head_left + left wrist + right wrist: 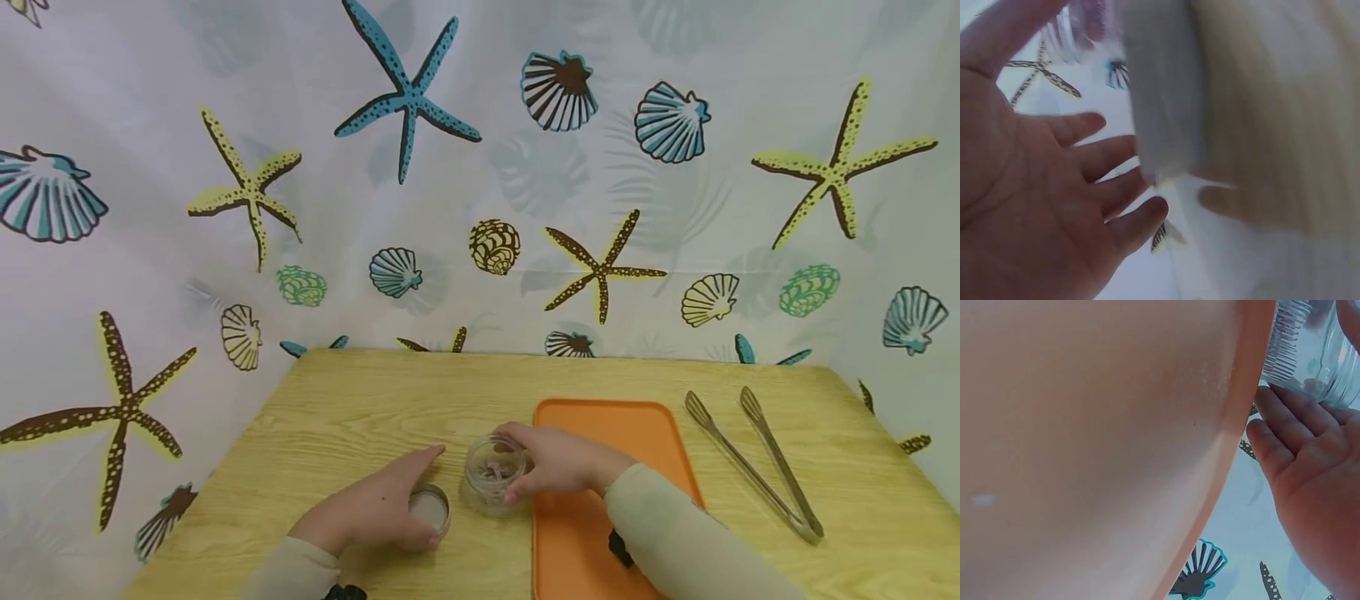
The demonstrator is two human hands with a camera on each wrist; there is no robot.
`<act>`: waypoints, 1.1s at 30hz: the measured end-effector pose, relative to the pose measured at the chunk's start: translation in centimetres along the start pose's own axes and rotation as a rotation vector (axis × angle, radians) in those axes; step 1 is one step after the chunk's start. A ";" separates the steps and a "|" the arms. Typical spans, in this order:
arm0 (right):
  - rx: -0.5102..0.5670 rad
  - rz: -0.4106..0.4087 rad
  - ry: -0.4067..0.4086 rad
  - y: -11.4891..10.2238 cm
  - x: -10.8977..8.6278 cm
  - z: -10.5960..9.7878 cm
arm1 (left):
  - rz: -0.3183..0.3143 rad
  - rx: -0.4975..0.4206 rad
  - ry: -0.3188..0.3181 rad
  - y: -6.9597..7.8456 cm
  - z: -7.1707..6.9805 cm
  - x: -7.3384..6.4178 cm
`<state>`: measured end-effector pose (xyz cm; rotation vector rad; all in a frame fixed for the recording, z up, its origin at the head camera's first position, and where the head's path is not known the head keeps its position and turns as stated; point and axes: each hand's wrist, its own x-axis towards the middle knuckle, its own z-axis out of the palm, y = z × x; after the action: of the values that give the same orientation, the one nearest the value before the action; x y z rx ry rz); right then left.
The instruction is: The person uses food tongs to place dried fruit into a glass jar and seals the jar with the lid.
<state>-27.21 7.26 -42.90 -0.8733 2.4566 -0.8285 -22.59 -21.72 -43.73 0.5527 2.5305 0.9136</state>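
A small clear glass jar (491,482) stands on the wooden table with a few small pale purplish pieces at its bottom. My right hand (558,460) grips its right side, fingers behind and thumb in front. In the right wrist view the ribbed jar (1288,347) rests within the fingers of that hand (1316,469). Left of the jar, a round lid (430,508) lies on the table. Around it, my left hand (378,504) is spread, thumb on the near side and fingers on the far side. Fairly straight fingers show on the left hand (1054,181) in the left wrist view, beside the blurred grey lid (1166,94).
An orange tray (615,425) lies right of the jar, under the right forearm. Farther right, metal tongs (757,462) lie spread on the table (360,400). A curtain (480,183) printed with starfish and shells hangs behind and at both sides.
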 end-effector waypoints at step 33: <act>0.006 0.007 0.027 0.3 0.4 0.6 | -0.074 0.066 0.122 0.4 -0.9 0.4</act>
<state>-27.27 6.95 -43.63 -0.8556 2.4782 -0.8503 -23.28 -21.70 -42.95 0.4322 2.6791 0.8643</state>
